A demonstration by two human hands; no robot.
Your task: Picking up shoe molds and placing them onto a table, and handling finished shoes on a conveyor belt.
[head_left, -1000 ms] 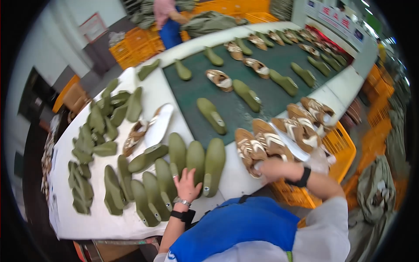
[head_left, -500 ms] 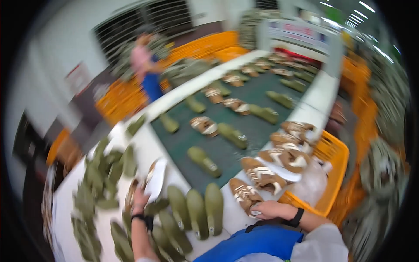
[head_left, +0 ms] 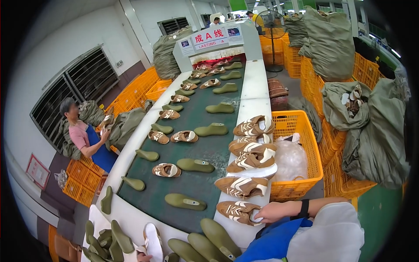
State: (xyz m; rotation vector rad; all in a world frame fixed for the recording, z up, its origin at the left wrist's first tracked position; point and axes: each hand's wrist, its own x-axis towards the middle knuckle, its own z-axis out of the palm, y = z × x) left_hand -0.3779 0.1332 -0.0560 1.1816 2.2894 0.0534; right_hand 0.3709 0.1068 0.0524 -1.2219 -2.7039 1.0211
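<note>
My right hand (head_left: 273, 212) grips the heel opening of a brown sneaker with white stripes (head_left: 235, 212), the nearest in a row along the belt's right ledge. At the lower edge, my left hand (head_left: 143, 256) is mostly cut off. Its fingers close on the heel end of another sneaker (head_left: 153, 241), which lies tipped with its white sole showing. Between my hands lie several long green shoe lasts (head_left: 219, 238). Left of my left hand is a heap of smaller-looking green lasts (head_left: 104, 241). More brown sneakers (head_left: 245, 187) line the ledge beyond my right hand.
A dark green conveyor belt (head_left: 146, 194) carries sneakers and lasts away from a machine tunnel (head_left: 218, 43). An orange crate (head_left: 301, 188) with a clear plastic bag stands at right. Stacked crates, grey-green sacks (head_left: 327, 43) and a fan (head_left: 271, 26) lie beyond. A co-worker (head_left: 89, 135) holds a shoe at left.
My view has swung right and levelled, so the belt and tunnel stand more upright. My left hand now shows only at the lower edge. My right hand stays at the nearest sneaker's heel.
</note>
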